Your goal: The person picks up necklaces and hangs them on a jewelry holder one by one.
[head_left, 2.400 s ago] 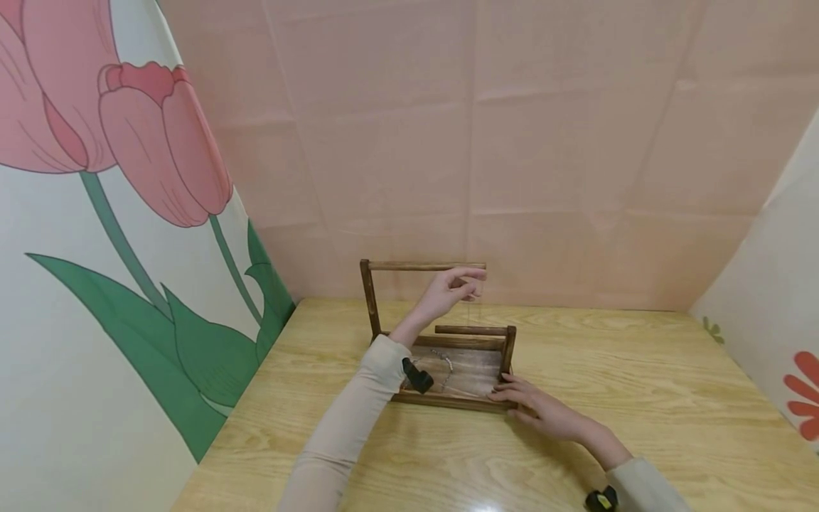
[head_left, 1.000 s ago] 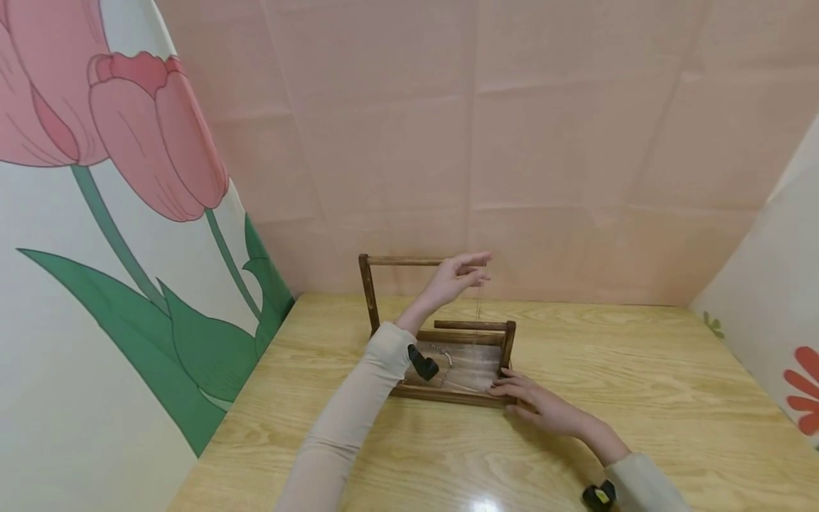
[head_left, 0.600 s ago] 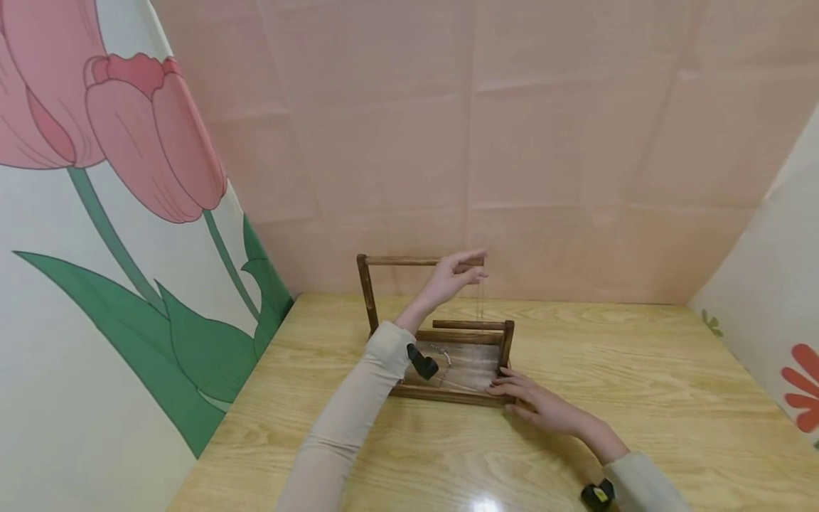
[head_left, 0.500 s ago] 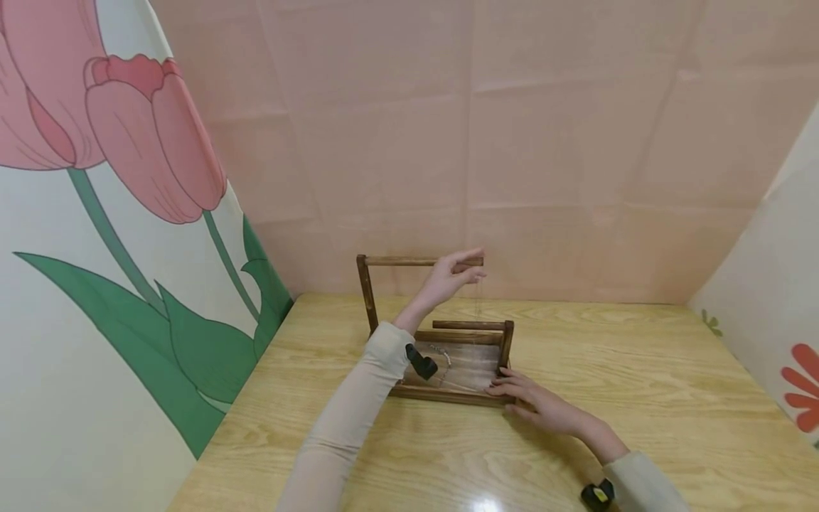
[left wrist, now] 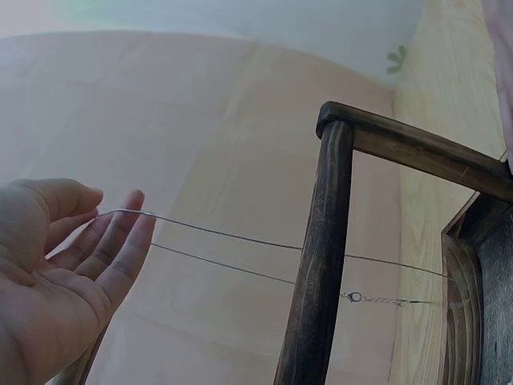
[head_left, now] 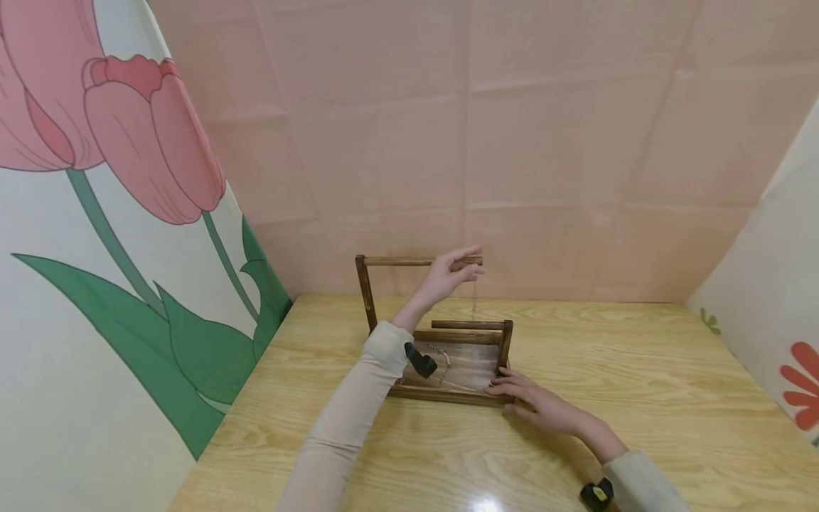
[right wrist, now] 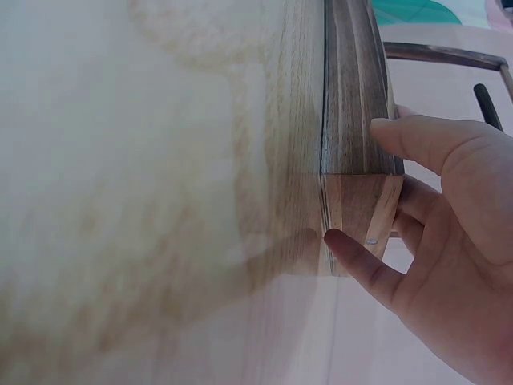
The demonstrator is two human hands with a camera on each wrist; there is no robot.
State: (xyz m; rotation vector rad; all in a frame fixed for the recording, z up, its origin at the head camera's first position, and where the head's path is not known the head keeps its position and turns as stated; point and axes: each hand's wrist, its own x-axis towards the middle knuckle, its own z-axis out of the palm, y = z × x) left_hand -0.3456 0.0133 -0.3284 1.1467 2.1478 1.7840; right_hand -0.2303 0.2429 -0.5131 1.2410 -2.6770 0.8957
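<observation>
In the head view my left hand (head_left: 443, 276) is raised at the free end of the upper bar of a dark wooden jewelry stand (head_left: 448, 396). It holds a thin necklace (left wrist: 232, 235) near the thumb and fingertips, and the loop hangs down toward the lower bar (head_left: 470, 325). A small clasp (left wrist: 354, 297) shows on one strand in the left wrist view. My right hand (head_left: 544, 409) grips the front right corner of the stand's tray, thumb on one side and fingers on the other. Beaded jewelry (head_left: 446, 358) lies in the tray, partly hidden by the left wrist.
The stand rests on a wood-grain table (head_left: 640, 370). Behind it hangs a pink cloth backdrop (head_left: 544, 178), with a tulip-printed cloth (head_left: 160, 142) at the left and a pale printed cloth (head_left: 780, 284) at the right. The left sleeve (head_left: 345, 412) crosses in front of the stand.
My left hand has risen slightly at the upper bar's end, then drifted a little left with the hanging necklace. The right hand stays at the tray corner.
</observation>
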